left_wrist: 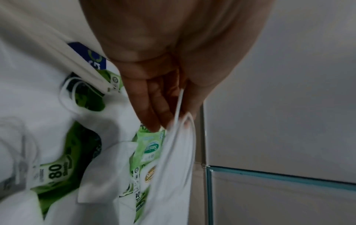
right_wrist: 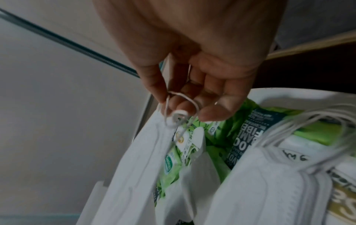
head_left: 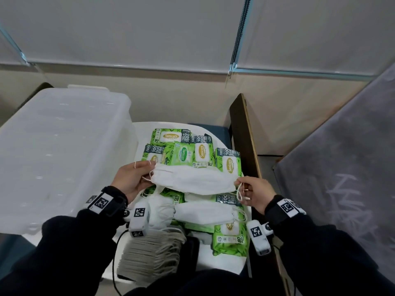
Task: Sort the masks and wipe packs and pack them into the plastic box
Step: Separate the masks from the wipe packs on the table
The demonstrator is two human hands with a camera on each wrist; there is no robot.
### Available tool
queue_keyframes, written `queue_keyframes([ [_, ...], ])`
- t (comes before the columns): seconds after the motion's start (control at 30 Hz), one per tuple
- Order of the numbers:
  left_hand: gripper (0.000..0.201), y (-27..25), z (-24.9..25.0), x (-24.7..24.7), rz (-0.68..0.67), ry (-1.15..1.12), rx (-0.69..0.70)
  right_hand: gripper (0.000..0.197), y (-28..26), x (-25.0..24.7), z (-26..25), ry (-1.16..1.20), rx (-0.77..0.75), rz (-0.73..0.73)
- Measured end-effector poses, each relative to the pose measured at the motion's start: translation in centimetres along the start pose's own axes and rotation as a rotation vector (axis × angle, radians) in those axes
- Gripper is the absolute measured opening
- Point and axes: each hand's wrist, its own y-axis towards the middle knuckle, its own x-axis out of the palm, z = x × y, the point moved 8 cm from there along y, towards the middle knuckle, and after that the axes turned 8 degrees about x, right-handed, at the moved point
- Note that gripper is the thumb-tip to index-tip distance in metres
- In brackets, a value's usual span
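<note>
I'm worrying the ear loops may be snagging the masks [head_left: 205, 212] below, dragging them off the wipe packs [head_left: 229, 238] as I lift. I'm holding one mask [head_left: 192, 180] stretched above the pile: left hand [head_left: 130, 178] and right hand [head_left: 255, 193] each pinching an end, fingers curled.

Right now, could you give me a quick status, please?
Left hand and right hand pinch white mask by its ends. Plastic box lidded. Wipe packs beneath.
</note>
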Motion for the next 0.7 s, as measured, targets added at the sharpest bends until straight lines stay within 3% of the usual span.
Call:
queue_keyframes([
  [0.2, 0.013, 1.1, -2.6, -2.0, -0.005, -0.234, -0.22, 0.028, 1.0, -4.1, 2.1, 0.351, 0.092, 0.004],
  [0.27, 0.006, 0.8, -3.2, -2.3, -0.022, -0.155, -0.262, 0.029, 1.2, -4.9, 2.6, 0.419, 0.112, -0.005],
  [0.33, 0.011, 0.4, -3.9, -2.2, -0.067, 0.0, -0.273, 0.031, 1.2, -5.0, 2.9, 0.445, 0.114, -0.018],
  [0.53, 0.02, -1.0, -6.0, 0.4, -0.237, 0.378, -0.25, 0.029, -0.1, -2.6, 1.4, 0.25, 0.029, -0.09],
  [0.7, 0.024, -0.2, -7.2, 0.7, -0.183, 0.51, -0.189, 0.047, -2.4, 0.9, -2.8, 0.069, -0.145, -0.164],
])
